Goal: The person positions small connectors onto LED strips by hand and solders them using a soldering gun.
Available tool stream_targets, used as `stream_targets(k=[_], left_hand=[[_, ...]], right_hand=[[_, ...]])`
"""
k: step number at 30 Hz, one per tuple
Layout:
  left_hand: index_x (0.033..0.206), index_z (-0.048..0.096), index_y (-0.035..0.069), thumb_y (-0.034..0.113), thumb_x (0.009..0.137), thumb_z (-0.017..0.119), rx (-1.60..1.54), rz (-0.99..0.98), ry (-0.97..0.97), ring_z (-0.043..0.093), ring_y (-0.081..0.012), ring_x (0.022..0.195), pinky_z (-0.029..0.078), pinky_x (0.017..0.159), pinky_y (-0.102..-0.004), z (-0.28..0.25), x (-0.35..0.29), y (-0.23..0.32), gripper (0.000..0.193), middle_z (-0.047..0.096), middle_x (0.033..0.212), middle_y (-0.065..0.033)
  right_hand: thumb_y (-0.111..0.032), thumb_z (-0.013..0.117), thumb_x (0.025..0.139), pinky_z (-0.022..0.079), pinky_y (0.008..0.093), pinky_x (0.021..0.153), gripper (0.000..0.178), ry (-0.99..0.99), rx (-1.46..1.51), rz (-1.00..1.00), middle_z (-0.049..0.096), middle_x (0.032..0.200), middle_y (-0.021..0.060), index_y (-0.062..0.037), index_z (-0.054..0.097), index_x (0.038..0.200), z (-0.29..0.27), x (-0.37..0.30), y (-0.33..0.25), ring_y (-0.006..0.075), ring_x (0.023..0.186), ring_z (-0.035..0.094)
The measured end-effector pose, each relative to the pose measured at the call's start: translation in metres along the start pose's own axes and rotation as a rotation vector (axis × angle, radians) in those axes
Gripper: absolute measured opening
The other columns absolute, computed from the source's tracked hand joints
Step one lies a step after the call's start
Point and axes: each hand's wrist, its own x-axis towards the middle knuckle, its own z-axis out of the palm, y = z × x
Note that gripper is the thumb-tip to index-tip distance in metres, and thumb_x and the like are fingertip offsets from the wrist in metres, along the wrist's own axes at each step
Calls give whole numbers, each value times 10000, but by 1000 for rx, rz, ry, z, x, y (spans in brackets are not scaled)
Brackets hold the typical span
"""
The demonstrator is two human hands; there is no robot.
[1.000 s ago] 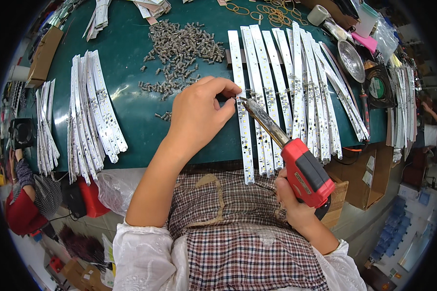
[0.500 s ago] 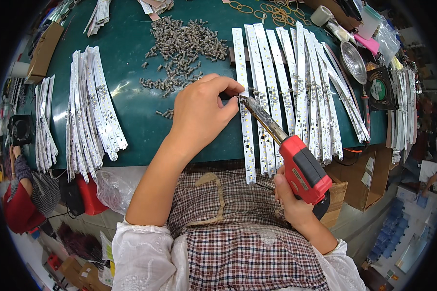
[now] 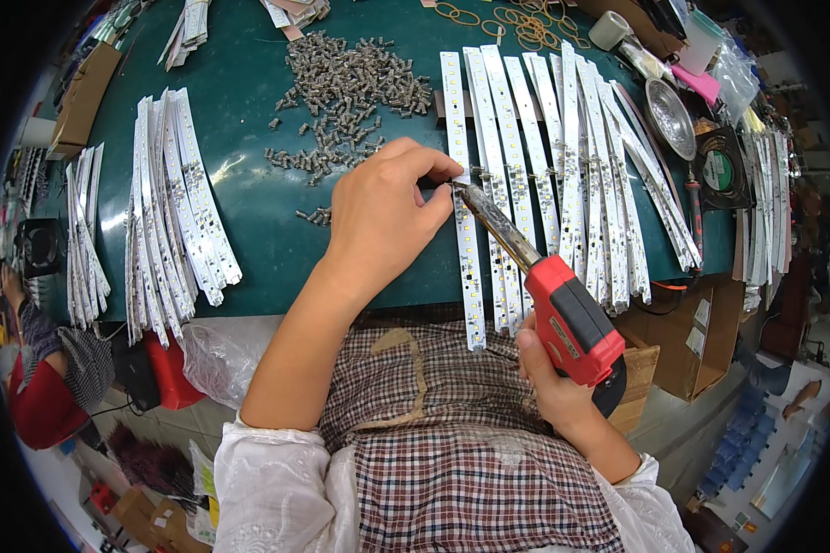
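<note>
Head view: left hand [image 3: 383, 217] arches over the table [image 3: 258, 249], fingertips pinched on a strip [image 3: 464, 230]; right hand [image 3: 553, 392] grips a red soldering gun [image 3: 567, 318], tip at that pinch.

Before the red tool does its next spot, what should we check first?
1. Tool tip on the strip: the red soldering gun has its tip at the leftmost white strip. Ok.
2. Right hand grips the handle firmly. Ok.
3. Left hand fingers pinch right beside the tip: very close to it. Not ok.
4. Small part held in the fingers: hidden. Cannot tell.
5. More parts nearby: the pile of small grey pieces is close. Ok.
</note>
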Motion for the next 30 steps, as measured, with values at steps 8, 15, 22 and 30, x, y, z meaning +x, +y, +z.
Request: stream_targets(k=[8,15,22,30], left_hand=[[875,702,89,89,738,654,-13,-40,-29,572,-138,579,461,562,-291,-3,1,3,145,629,800,-15],[873,702,88,89,738,654,-10,-43,-26,573,-137,583,460,561,-290,-2,1,2,143,628,792,-15],[892,705,85,68,741,658,-8,-28,-2,523,-112,566,433,550,-262,-1,1,2,159,620,793,-8],[871,699,91,83,738,648,-10,-52,-14,567,-139,587,458,564,-294,-2,0,4,143,623,789,-12]], right_hand=[[-115,615,899,376,209,434,152,151,82,-100,523,677,11,-8,532,967,7,-2,3,50,483,466],[-160,615,905,383,211,434,199,89,22,-109,516,656,13,5,523,968,4,-2,7,57,463,459],[-135,614,908,461,288,675,200,53,64,21,589,874,48,-5,568,1053,2,-3,-1,125,780,562],[-129,599,915,439,278,611,157,39,32,-19,560,768,23,-9,568,1011,1,-4,-1,109,684,527]])
